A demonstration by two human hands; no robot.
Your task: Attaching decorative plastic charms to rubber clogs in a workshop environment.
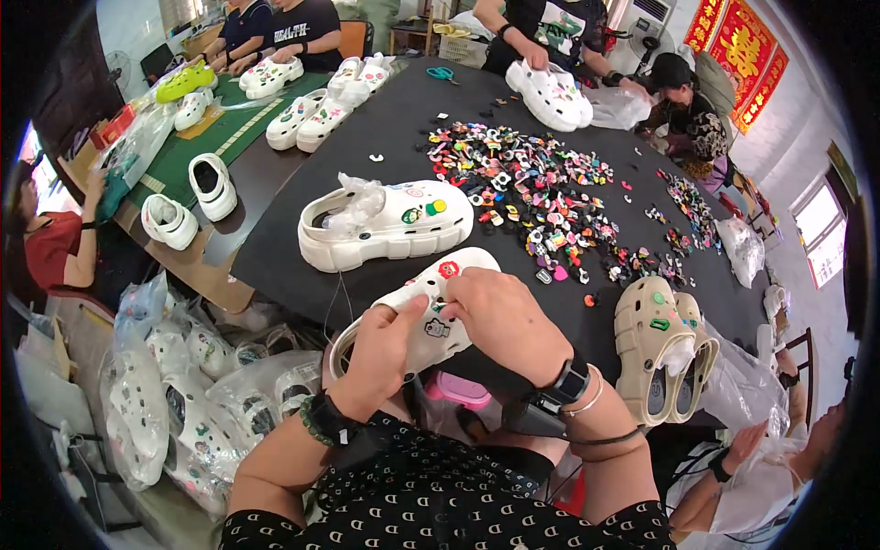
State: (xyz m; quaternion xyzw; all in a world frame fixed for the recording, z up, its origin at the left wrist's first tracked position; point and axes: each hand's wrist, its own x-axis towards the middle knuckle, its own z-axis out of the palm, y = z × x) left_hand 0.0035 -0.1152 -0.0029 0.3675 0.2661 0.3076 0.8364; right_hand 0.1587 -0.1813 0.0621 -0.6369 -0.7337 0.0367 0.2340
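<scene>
A white clog (417, 346) is held over the table's near edge between both hands. My left hand (378, 353) grips its side, thumb on top. My right hand (500, 316) is closed over the toe, its thumb pressing beside a small dark green charm (439, 307). A red charm (448, 269) and a grey-and-black charm (437, 327) sit on the upper. The shoe's underside and some of my fingertips are hidden. Just beyond lies another white clog (390, 220), with charms on its upper and clear plastic in its opening.
Loose colourful charms (522, 183) are heaped on the black table (284, 220). Beige clogs (655, 353) stand at right. Bagged white clogs (197, 394) are piled at lower left. Across the table, another person's hand (533, 57) holds white clogs (550, 94). Teal-handled scissors (442, 73) lie farther back.
</scene>
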